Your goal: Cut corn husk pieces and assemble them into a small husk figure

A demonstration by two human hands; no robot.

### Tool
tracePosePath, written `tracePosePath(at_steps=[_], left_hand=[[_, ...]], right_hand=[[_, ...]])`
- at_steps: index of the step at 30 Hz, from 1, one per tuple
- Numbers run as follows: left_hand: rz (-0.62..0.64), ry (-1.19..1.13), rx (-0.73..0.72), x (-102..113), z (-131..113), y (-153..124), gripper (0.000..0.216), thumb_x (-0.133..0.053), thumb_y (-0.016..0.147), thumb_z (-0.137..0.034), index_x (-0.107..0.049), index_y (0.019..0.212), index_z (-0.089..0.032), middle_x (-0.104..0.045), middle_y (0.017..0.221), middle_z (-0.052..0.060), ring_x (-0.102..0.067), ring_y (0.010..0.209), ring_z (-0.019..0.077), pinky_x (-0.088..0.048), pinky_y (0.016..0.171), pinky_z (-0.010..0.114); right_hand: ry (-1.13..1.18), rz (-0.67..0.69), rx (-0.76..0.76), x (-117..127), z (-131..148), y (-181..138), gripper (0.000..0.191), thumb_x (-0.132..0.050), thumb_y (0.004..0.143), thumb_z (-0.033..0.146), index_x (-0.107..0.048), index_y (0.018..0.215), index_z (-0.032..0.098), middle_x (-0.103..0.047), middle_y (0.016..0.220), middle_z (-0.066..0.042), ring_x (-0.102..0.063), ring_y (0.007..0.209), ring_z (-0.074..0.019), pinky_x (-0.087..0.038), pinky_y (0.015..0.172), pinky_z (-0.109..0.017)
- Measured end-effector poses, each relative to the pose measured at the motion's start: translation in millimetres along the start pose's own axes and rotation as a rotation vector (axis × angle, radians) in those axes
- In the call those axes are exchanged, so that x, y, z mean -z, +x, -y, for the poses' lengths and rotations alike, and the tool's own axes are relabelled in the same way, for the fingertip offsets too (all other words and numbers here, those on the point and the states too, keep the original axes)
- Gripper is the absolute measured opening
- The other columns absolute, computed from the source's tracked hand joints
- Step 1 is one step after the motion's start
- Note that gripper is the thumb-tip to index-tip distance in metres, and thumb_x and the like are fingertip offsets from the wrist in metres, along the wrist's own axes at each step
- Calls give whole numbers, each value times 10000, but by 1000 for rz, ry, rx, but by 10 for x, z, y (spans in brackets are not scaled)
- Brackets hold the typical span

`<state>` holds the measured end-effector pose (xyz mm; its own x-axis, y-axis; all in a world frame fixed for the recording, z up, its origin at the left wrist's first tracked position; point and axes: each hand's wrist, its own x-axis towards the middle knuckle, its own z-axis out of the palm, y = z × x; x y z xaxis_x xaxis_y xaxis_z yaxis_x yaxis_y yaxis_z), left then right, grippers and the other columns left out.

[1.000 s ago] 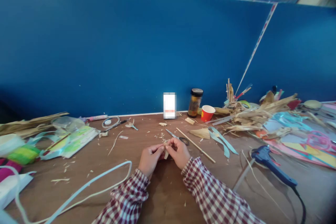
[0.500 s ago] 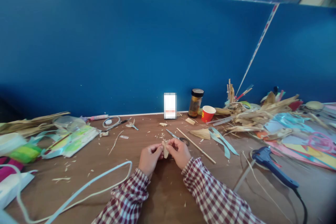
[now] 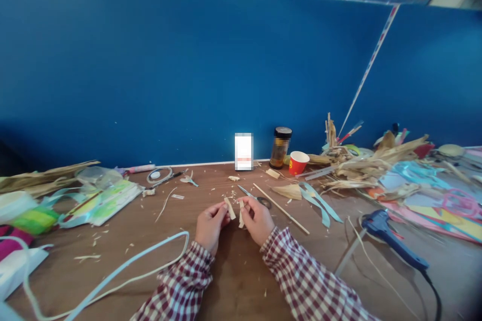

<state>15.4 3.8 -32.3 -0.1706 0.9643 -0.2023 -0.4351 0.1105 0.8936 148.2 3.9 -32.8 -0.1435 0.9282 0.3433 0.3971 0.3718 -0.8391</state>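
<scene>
The left hand (image 3: 211, 225) has its grip closed, thumb against fingers, on the left strip (image 3: 230, 208); the right hand (image 3: 258, 221) pinches the right strip (image 3: 241, 213) the same way. Both strips sit between the two hands, above the desk (image 3: 233, 281), with a narrow gap between them. Such fingertip pinches probably suit pieces this thin and small, leaving the lower ends free and in sight.

The left strip's long axis slants, its far end leaning left and its near end pointing toward the wearer and inward. The right strip runs almost straight toward the wearer, so the near ends converge a little. How steeply either tilts is hard to judge at this size.

Just beyond the right grip lie the scissors (image 3: 264, 202), partly hidden by that hand, and the stick (image 3: 280, 208) slants away to its right; both seem left there for easy reach. Farther right of the grips rests the glue gun (image 3: 395, 238), perhaps set aside to keep the middle free.
</scene>
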Motion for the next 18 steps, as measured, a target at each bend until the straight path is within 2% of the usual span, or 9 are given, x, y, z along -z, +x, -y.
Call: tracePosePath(at_steps=[3,5,7,9,12,15,18], left_hand=[[-13,-8,-46,20,15,13,355,-736,518,-326,-672,788,-104,-568,533,-23,-488,493,61,-423,497,171],[-4,21,-65,34,29,23,352,-719,545,-340,-667,801,-104,-549,518,-33,-476,476,58,-411,478,168],[8,69,-75,44,46,31,357,-703,565,-358,-664,816,-107,-538,512,-39,-469,466,57,-401,464,164],[18,117,-85,47,61,36,366,-694,573,-371,-666,828,-110,-540,513,-40,-468,463,58,-398,460,165],[27,163,-87,46,73,37,372,-687,580,-378,-667,838,-111,-556,528,-32,-471,467,64,-404,465,171],[30,173,-88,42,66,25,366,-686,587,-371,-666,837,-106,-551,525,-30,-466,465,63,-398,459,168],[60,165,-93,24,50,-2,348,-689,590,-358,-669,831,-107,-548,517,-31,-460,465,62,-391,460,162]], right_hand=[[-95,35,31,3,15,-18,267,-381,797,173,-520,1023,200,-471,564,39,-418,468,-97,-339,474,-199],[-166,30,16,6,14,-26,389,-370,788,144,-426,1167,208,-472,550,47,-428,463,-106,-341,476,-202],[-274,43,4,14,6,-34,460,-380,778,135,-369,1229,225,-524,599,32,-476,512,-118,-360,512,-210],[-397,72,5,24,3,-47,421,-406,777,160,-422,1189,246,-586,730,-2,-532,616,-135,-380,568,-224],[-534,91,11,39,21,-69,262,-436,791,238,-546,1028,257,-586,922,-33,-558,726,-155,-390,611,-242],[-517,17,-4,47,53,-71,219,-408,824,275,-585,950,244,-573,973,-43,-559,760,-151,-394,638,-242],[-307,-43,40,25,72,-49,229,-387,846,280,-592,930,223,-603,905,-46,-554,802,-158,-402,709,-256]])
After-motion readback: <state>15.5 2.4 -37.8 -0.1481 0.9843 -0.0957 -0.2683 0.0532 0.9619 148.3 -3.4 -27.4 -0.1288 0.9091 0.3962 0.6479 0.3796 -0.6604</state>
